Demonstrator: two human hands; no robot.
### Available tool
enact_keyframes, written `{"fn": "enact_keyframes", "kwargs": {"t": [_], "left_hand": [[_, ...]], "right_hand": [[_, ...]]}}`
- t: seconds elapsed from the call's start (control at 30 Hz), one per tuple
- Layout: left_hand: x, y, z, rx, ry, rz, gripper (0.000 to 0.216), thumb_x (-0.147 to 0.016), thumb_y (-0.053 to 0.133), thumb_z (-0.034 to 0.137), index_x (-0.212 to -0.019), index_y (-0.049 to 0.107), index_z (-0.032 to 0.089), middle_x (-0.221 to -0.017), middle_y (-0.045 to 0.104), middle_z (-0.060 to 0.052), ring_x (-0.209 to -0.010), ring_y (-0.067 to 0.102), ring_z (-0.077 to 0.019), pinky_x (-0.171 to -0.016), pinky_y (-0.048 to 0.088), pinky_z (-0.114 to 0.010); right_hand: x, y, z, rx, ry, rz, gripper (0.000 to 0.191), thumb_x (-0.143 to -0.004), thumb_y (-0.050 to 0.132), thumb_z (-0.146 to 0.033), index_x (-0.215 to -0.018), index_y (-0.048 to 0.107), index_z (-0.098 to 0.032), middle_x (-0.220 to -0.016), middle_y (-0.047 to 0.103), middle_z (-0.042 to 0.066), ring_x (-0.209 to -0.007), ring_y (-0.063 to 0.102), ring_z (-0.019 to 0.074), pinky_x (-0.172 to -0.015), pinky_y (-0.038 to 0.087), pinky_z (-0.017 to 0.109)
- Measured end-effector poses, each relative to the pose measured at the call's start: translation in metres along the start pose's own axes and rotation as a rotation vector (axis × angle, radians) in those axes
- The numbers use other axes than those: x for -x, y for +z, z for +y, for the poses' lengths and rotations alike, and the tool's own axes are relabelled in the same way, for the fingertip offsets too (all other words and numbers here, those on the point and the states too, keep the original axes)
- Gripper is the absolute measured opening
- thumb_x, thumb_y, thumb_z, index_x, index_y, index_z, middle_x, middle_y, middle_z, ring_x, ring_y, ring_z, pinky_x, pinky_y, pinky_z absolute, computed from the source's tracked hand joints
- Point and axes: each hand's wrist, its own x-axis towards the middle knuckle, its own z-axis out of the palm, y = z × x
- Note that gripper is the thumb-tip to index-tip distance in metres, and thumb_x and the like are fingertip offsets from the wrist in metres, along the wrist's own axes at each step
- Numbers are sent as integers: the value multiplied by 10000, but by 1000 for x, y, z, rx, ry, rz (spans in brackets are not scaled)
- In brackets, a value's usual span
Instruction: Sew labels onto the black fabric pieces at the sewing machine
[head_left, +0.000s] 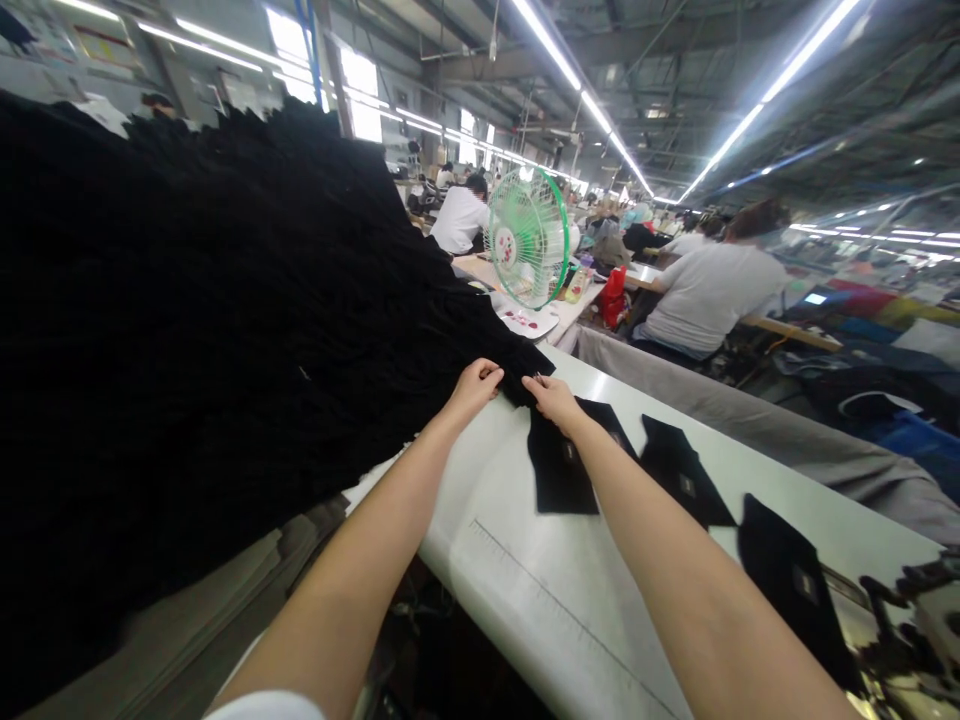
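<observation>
Both hands are extended forward over the pale table point(487, 490), at the far tip of the black pile point(247, 290). The pile fills the left of the view, rises well above the table and tapers down onto it at the hands.

Right hand point(556, 398): thumb and forefinger pressed together on the cloth point(517, 355) at the pile's tip; no gap visible between them. Left hand point(475, 386): just beside the right, at the pile's near edge, fingers curled inward with thumb and forefinger tips close together. The tips are small and dark cloth lies behind them, so whether this hand grips an edge cannot be told.

Four black pieces lie flat in a row along the table, each with a small label. The first piece point(555, 475) is just below the right hand; the second piece point(600, 412) is partly covered by the right forearm. The third piece point(679, 470) and the fourth piece point(791, 575) lie farther right, apart from each other, the fourth beside a machine point(926, 625).

A scale point(559, 600) is marked along the table's near side. Grey fabric point(750, 405) borders the far side. Beyond the hands stands a green fan point(527, 240), with a red bag point(613, 298) to its right. Two co-workers in white tops point(712, 300) sit farther back.
</observation>
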Motion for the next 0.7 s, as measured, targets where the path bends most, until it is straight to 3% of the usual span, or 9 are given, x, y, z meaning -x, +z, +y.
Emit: {"fn": "enact_keyframes", "kwargs": {"t": [0.1, 0.17, 0.33, 0.47, 0.57, 0.63, 0.7], "left_hand": [[2, -2, 4, -147, 2, 59, 259, -890, 613, 436, -914, 614, 178, -766, 651, -24, -707, 655, -177, -665, 528, -272], [4, -4, 6, -255, 6, 110, 285, -849, 663, 447, -928, 600, 180, -851, 673, -56, -832, 668, -229, -759, 523, -317], [12, -7, 13, -450, -4, 154, 283, -843, 638, 309, -1080, 569, 170, -1053, 669, -137, -1038, 641, -324, -888, 484, -399], [30, -4, 26, -667, 53, 204, 369, -844, 600, 224, -1197, 524, 149, -1249, 564, -179, -1073, 630, -329, -867, 498, -390], [60, 6, 41, -800, 219, 244, 271, -906, 549, 260, -1163, 543, 174, -1207, 557, -137, -1056, 621, -292, -836, 504, -358], [88, 18, 49, -868, 309, 134, 180, -944, 532, 353, -1019, 591, 200, -1065, 599, -102, -1006, 618, -280, -811, 498, -350], [116, 30, 52, -981, 314, -11, 273, -912, 588, 470, -901, 608, 198, -985, 610, -116, -994, 604, -316, -789, 494, -377]], "right_hand": [[4, -1, -7, 73, -130, -24, 180, -848, 769, -291, -936, 690, -155, -942, 698, 16, -864, 658, 168, -831, 545, 348], [7, -11, -10, 116, -186, -1, 218, -786, 820, -237, -959, 705, -173, -1002, 711, 22, -924, 658, 173, -898, 524, 356], [21, -72, 3, 227, -157, 203, 239, -996, 570, -339, -1038, 671, -127, -1079, 682, 54, -1007, 657, 211, -893, 533, 414], [35, -112, 27, 334, -80, 254, 309, -1017, 518, -410, -992, 675, -145, -996, 683, 29, -887, 667, 184, -807, 558, 354], [35, -108, 34, 411, -81, 187, 223, -986, 591, -366, -1053, 669, -168, -1082, 680, 54, -943, 660, 191, -845, 561, 383], [31, -92, 33, 446, -115, 120, 226, -973, 616, -340, -1122, 654, -174, -1178, 657, 76, -1024, 645, 206, -899, 548, 421], [26, -73, 29, 470, -145, 61, 271, -971, 619, -337, -1187, 633, -174, -1250, 627, 86, -1085, 628, 229, -929, 536, 453]]}}
